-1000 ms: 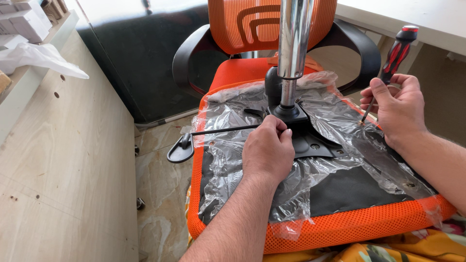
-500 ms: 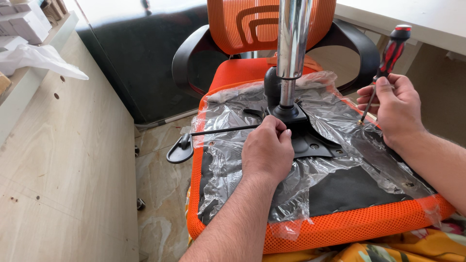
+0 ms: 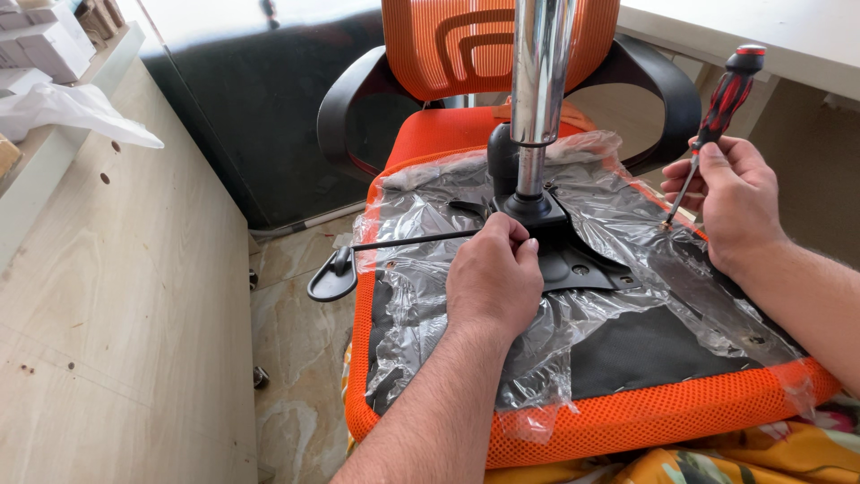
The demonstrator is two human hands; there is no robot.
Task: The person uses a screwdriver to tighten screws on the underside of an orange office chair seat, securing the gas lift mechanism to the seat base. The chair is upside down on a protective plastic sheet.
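Orange mesh seat (image 3: 627,421) lies upside down in the lower centre of the frame, its underside still under crinkled clear plastic wrap (image 3: 421,296). A black mounting plate (image 3: 582,264) sits at the middle of that underside, with a chrome gas-lift column (image 3: 540,72) rising from it straight toward the top of the frame. The left hand (image 3: 493,278) rests on the plate just left of the column base, fingers curled together and pressing on the plate's near edge; whether they pinch something small there cannot be made out. A thin black lever (image 3: 412,240) runs from the plate toward centre left. The right hand (image 3: 730,202), at right of frame, has its fingers clamped around the shaft of a red-and-black screwdriver (image 3: 717,116). The tool's long axis leans: handle toward the upper right, tip down and to the left, meeting the wrapped seat at its right-hand edge. The tip lies right of the plate and apart from it, so the right hand is the nearer one to that edge, the left hand nearer the column.
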